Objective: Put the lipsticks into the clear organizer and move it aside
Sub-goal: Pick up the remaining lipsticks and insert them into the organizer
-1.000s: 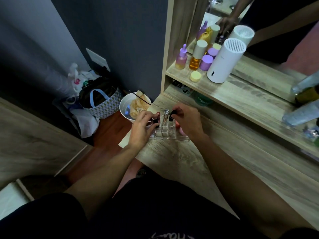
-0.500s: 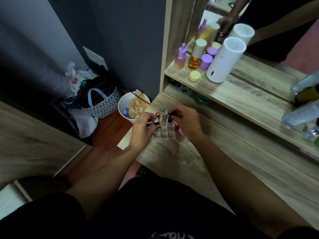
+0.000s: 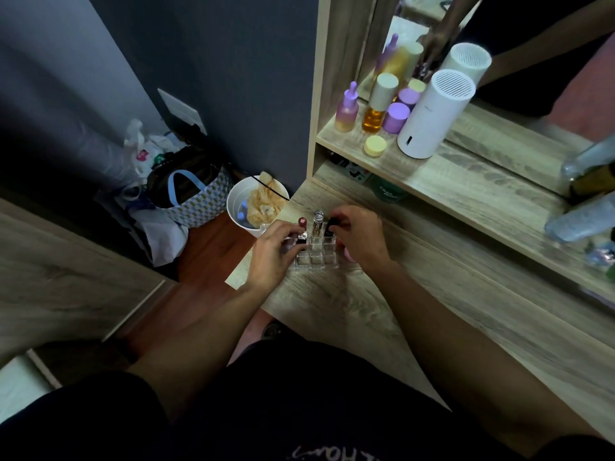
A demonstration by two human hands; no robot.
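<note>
A clear organizer (image 3: pixel 316 257) with small square cells sits near the left end of the wooden desk (image 3: pixel 332 311). Three lipsticks stand upright in its far row: a dark red one (image 3: pixel 302 227) on the left, a silver one (image 3: pixel 317 222) in the middle, a black one (image 3: pixel 330 226) on the right. My left hand (image 3: pixel 271 257) has its fingertips pinched on the dark red lipstick. My right hand (image 3: pixel 361 237) has its fingers closed around the black lipstick. Something pink (image 3: pixel 349 254) lies under my right hand, mostly hidden.
A shelf (image 3: pixel 449 181) above the desk carries a purple dropper bottle (image 3: pixel 347 109), an amber bottle (image 3: pixel 377 106), purple jars, a yellow jar (image 3: pixel 375 146) and a white cylinder (image 3: pixel 432 114), with a mirror behind. A white bin (image 3: pixel 256 204) and a tote bag (image 3: pixel 191 197) stand on the floor left of the desk.
The dark red lipstick now stands higher and clear of my left fingers at the organizer's far left cell. My right hand has barely moved on the black lipstick.
</note>
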